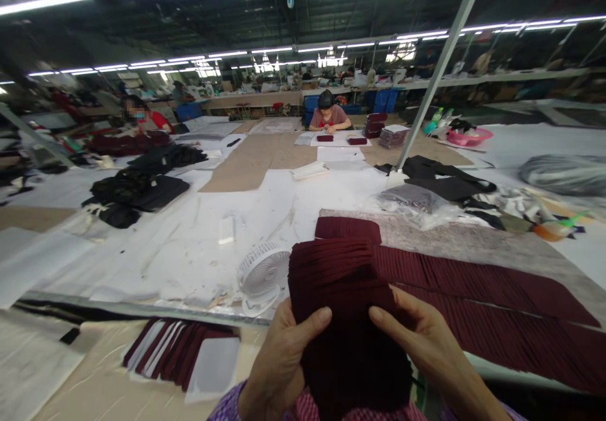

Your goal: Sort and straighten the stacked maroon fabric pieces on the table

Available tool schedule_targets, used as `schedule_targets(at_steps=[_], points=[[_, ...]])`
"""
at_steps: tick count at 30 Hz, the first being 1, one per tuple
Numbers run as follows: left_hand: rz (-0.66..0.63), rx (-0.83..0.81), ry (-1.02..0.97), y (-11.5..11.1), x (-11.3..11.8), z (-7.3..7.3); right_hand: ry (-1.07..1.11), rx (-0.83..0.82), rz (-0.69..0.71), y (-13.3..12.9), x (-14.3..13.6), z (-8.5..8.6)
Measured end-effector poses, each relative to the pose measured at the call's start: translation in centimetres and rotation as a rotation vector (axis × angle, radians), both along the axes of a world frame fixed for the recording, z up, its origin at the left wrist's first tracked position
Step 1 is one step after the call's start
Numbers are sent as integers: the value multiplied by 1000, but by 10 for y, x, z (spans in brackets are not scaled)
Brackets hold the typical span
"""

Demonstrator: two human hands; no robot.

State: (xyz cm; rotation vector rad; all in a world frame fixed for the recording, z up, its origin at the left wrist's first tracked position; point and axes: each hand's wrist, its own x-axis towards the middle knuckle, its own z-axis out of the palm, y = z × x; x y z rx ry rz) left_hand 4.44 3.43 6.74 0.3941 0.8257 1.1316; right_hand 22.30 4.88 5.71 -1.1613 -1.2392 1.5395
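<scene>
Between my two hands is a stack of dark maroon fabric pieces (350, 326), fanned out at its far end. My left hand (288, 351) grips the stack's left side, thumb pressed on top. On the opposite side my right hand (421, 332) holds it the same way, thumb over the edge and fingers underneath. Just beyond my hands lies a small maroon fabric stack (348, 228). Long rows of overlapping maroon pieces (478, 288) spread to the right across a greyish board (454, 238).
A white fan (264, 272) stands left of the held stack. Lower left, maroon and white pieces (175, 351) lie beside a pale card (213, 364). Black garments (137, 190) and a plastic-wrapped bundle (411, 199) rest on the table. A co-worker (329, 115) sits across; a pole (440, 67) rises right.
</scene>
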Motion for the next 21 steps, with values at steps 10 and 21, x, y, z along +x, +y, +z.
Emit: schedule_targets(at_steps=[10, 21], points=[[1, -12, 8, 1, 0, -1, -59, 121, 21, 0, 6, -5], [-85, 0, 109, -8, -1, 3, 121, 179, 107, 10, 10, 9]])
